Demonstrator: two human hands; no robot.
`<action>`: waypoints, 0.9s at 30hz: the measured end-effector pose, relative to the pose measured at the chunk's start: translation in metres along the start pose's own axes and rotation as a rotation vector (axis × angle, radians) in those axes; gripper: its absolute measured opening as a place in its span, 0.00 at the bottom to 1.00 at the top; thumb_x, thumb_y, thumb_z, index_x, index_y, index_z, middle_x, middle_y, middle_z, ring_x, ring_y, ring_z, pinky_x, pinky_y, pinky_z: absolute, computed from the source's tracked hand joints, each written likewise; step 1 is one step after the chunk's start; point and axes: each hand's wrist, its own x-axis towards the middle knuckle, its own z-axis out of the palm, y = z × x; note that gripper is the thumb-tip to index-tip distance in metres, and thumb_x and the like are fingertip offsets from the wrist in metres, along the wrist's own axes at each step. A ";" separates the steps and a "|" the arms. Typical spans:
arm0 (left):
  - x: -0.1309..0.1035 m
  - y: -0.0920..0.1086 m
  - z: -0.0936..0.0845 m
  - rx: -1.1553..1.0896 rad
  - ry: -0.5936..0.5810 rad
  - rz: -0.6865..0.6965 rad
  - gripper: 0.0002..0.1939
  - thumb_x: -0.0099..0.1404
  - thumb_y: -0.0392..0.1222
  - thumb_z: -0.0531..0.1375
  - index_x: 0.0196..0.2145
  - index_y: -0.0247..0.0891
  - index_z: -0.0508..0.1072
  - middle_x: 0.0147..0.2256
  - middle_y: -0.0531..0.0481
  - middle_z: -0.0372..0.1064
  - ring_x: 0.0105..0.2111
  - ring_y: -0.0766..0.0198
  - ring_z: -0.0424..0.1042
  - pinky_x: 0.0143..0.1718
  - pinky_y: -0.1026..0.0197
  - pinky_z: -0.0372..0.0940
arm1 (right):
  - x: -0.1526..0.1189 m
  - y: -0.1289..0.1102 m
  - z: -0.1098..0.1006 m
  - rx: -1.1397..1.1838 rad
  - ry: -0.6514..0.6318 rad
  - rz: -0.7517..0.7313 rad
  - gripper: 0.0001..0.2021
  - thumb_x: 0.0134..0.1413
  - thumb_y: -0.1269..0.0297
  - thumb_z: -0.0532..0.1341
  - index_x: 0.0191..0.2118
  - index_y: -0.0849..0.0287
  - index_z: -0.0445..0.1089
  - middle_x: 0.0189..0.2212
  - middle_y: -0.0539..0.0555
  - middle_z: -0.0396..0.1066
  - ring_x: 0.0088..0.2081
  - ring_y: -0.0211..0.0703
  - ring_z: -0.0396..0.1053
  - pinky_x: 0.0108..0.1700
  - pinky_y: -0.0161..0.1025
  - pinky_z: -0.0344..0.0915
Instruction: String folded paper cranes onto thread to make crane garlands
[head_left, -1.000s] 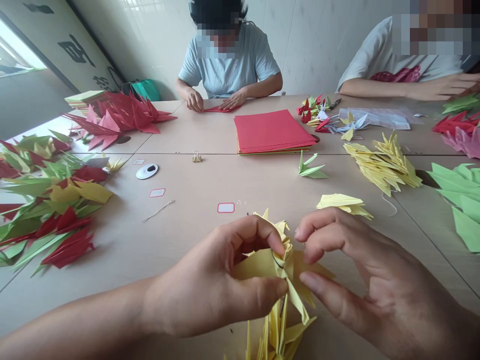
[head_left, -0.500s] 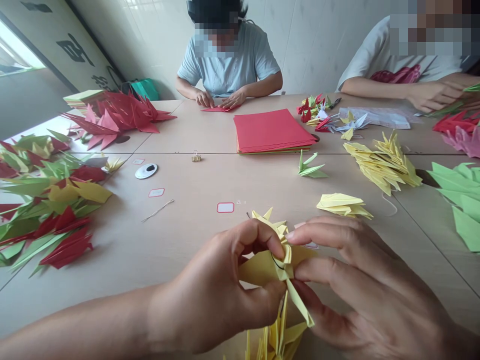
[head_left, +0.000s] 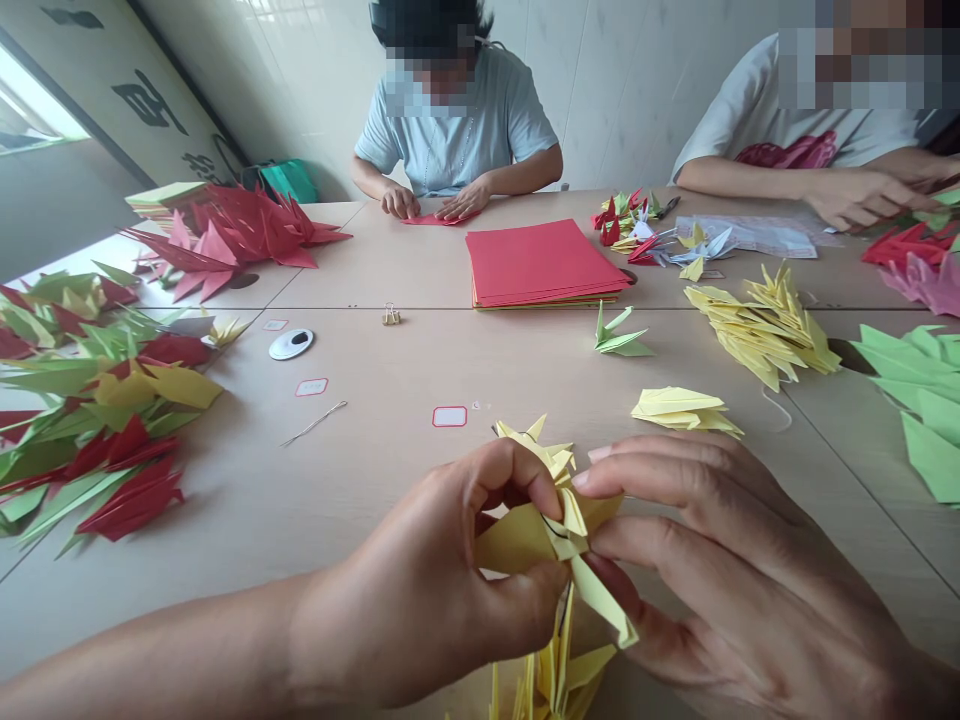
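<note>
Between the thumb and index finger of my left hand [head_left: 442, 570] is a yellow paper crane [head_left: 510, 540] with its wings spread. The fingers of my right hand [head_left: 712, 550] press on its right side, thumb partly hidden below near the folded point. A dark thread runs at the crane's middle. More folded yellow cranes [head_left: 551, 670] hang or lie just below my hands, and other yellow folded pieces [head_left: 547, 455] show right behind the held one. Whether all are joined by the thread, I cannot tell.
Green and red cranes [head_left: 142, 440] are heaped at left, large red cranes [head_left: 255, 230] behind. Red paper sheets [head_left: 540, 262], yellow cranes [head_left: 765, 320] and green cranes [head_left: 915, 390] lie ahead and right. A needle [head_left: 315, 422] lies at left. Two people [head_left: 457, 120] work across the table.
The crane's lower point has swung slightly right and spread wider, and its upper fold has tilted. My hands keep nearly the same place. The person at right has moved their hands.
</note>
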 end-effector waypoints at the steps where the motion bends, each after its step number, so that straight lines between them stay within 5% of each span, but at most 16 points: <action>1: 0.000 0.000 -0.001 -0.046 -0.018 -0.016 0.09 0.60 0.32 0.60 0.36 0.40 0.63 0.33 0.56 0.65 0.33 0.69 0.64 0.34 0.68 0.62 | 0.000 0.000 0.000 0.008 0.001 0.005 0.07 0.52 0.74 0.60 0.35 0.55 0.71 0.38 0.52 0.74 0.42 0.44 0.71 0.50 0.43 0.61; 15: 0.001 -0.002 0.002 -0.209 -0.003 -0.025 0.07 0.65 0.40 0.58 0.31 0.37 0.63 0.27 0.56 0.61 0.27 0.70 0.59 0.28 0.67 0.58 | 0.001 -0.005 0.003 0.006 0.040 0.011 0.07 0.54 0.76 0.59 0.35 0.58 0.71 0.38 0.50 0.73 0.44 0.38 0.70 0.54 0.38 0.61; 21: 0.002 -0.005 0.000 -0.180 -0.029 0.011 0.10 0.60 0.34 0.62 0.34 0.40 0.62 0.32 0.56 0.63 0.32 0.71 0.62 0.32 0.69 0.61 | 0.000 -0.001 -0.002 0.013 0.037 0.014 0.07 0.55 0.73 0.58 0.32 0.55 0.71 0.35 0.49 0.74 0.40 0.37 0.71 0.50 0.36 0.61; 27: 0.001 -0.005 0.004 -0.064 0.041 0.002 0.10 0.58 0.30 0.60 0.34 0.40 0.63 0.28 0.59 0.62 0.25 0.74 0.59 0.25 0.73 0.59 | 0.000 -0.001 -0.002 0.017 0.013 0.017 0.07 0.54 0.74 0.59 0.32 0.56 0.71 0.36 0.49 0.74 0.41 0.37 0.71 0.50 0.36 0.61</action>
